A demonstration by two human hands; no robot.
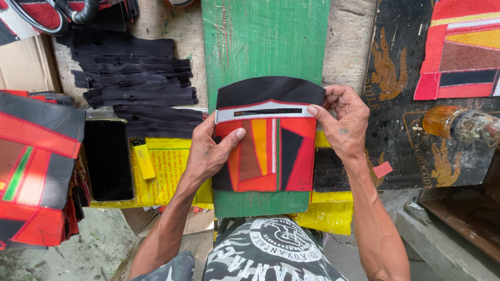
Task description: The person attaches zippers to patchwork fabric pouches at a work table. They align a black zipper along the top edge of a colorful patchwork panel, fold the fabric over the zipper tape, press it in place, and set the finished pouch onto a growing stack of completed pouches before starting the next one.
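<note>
A patchwork pouch (271,143) of red, orange and black pieces is lying flat on a green board (263,39) on the table (349,36), its black flap end pointing away from the person and its grey zipper strip (265,111) running left to right. The left hand (208,151) is pinching the pouch's left edge, thumb on top. The right hand (344,119) is gripping its upper right corner.

A pile of black zippers (138,83), a dark phone (108,158) and a yellow lighter (142,158) are lying to the left.

Rough wooden bench (349,41) under green board (265,36), black zippers (138,83), phone (108,158), yellow sack (169,161).
</note>
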